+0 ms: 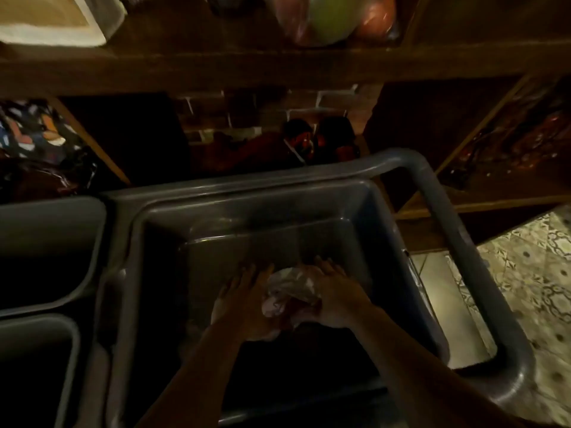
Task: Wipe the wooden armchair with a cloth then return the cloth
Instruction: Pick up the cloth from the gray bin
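Observation:
A crumpled pale cloth (289, 291) with pinkish patches lies low inside the large grey plastic bin (160, 248) of a cart. Both hands reach down into the bin and clasp the cloth between them. My left hand (244, 299) presses against its left side, fingers stretched forward. My right hand (335, 293) covers its right side and top. The wooden armchair is not in view. The scene is dim.
The cart's thick grey handle (482, 273) curves round the bin's right side. Two more grey bins (46, 242) sit at the left. Dark wooden shelves (247, 66) with bags and boxes rise behind. Patterned floor tiles (531, 273) show at the right.

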Demonstrator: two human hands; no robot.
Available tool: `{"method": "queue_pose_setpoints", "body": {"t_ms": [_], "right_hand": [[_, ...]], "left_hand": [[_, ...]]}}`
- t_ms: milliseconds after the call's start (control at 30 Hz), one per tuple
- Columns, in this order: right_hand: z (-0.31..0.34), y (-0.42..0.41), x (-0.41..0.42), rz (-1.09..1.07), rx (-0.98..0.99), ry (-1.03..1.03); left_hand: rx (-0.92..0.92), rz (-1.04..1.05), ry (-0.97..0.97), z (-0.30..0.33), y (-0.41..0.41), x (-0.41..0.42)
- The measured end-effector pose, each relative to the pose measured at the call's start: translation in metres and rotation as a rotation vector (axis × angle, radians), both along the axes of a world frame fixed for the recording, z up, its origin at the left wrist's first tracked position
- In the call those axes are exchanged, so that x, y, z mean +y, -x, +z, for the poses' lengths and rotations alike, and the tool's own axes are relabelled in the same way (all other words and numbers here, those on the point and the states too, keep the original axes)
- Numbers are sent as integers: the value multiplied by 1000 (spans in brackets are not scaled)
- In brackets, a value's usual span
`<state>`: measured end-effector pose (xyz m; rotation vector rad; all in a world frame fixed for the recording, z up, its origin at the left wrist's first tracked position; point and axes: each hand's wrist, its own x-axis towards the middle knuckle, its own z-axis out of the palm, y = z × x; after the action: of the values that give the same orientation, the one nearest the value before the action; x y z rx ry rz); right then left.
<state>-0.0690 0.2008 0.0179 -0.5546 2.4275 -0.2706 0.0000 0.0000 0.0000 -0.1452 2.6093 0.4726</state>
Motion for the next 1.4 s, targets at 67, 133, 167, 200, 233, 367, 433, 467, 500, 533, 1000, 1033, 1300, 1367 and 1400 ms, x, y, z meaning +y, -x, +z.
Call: {"method": "queue_pose_setpoints", "body": {"t_ms": [67,133,167,200,233,367,433,467,500,533,1000,1033,1300,1367,1400], "right_hand": [[-13,0,0,32,2,-16],[-25,-4,2,41,-10,-51],[-30,-5,2,39,-34,-57],[-33,-6,1,34,-61,-63],[-35,-6,0,18,-78,-63],[-30,-6,-9,18,49,-99],[-23,-7,-12,24,82,-100],[-19,-8,-14,15,79,-86],[-15,-8,-14,4,73,-70],[-10,-8,-15,-7,71,-57],[141,-7,-58,-36,347,101],[154,-7,-63,-33,374,107],[239,-8,-92,-37,595,109],[259,-10,-98,-37,651,98],[267,-11,-100,-35,679,94]], "left_hand": [[-67,-24,-1,-11,-1,1],[-91,-16,-1,-24,-6,2],[-90,-9,-8,-29,-8,4],[-84,-11,-6,-32,-9,5],[-75,-10,1,-33,-9,5],[-25,-10,3,-30,-6,2],[-13,-23,-4,-24,-6,0],[-2,-27,1,-20,-5,-1],[7,-27,5,-14,-5,-2],[19,-25,7,-8,-5,-3],[349,-81,96,140,11,-57],[373,-80,93,153,12,-62],[605,-127,152,240,16,-93],[660,-136,172,259,17,-100],[691,-141,179,266,19,-103]]}}
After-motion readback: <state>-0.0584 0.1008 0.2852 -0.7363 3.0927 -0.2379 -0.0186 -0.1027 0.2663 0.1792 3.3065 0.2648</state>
